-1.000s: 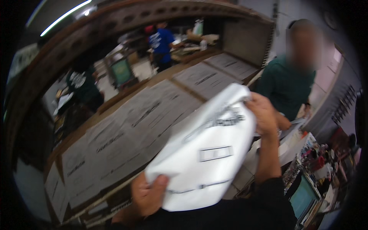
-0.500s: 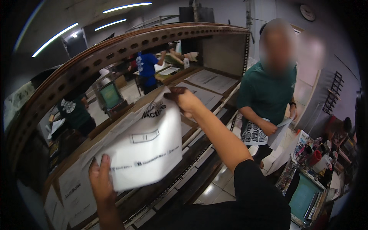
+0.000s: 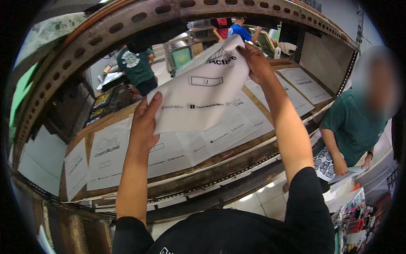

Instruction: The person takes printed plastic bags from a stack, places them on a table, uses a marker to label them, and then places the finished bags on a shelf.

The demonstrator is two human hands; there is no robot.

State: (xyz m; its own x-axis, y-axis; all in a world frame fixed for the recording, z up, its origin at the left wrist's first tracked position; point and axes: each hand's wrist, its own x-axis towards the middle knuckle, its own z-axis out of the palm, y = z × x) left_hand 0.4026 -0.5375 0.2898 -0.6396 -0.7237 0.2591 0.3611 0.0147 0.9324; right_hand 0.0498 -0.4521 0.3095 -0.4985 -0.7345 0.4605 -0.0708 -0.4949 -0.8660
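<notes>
A white bag [image 3: 198,91] of thin plastic, printed in black, is stretched at a slant between my hands. My left hand [image 3: 146,120] pinches its lower left side, thumb on top. Higher up, my right hand [image 3: 256,61] grips the upper right corner, with dark stains on the fingertips. Below the bag is a rack shelf [image 3: 86,142] of brown board. Similar white printed bags lie flat in a row on it, among them a bag [image 3: 108,158] at the left and a bag [image 3: 304,86] at the far right. The held bag covers part of the row.
A perforated metal beam [image 3: 169,9] arches over the shelf. At the right stands a person [image 3: 355,127] in a green shirt, holding printed sheets. Beyond the rack, a person [image 3: 135,70] in dark green and a person [image 3: 240,31] in blue are at work. Cluttered bottles [image 3: 357,224] stand lower right.
My view has turned left and down toward the rack. Both hands have carried the bag over the shelf, and it hangs less flat than before. My grip on it stays the same.
</notes>
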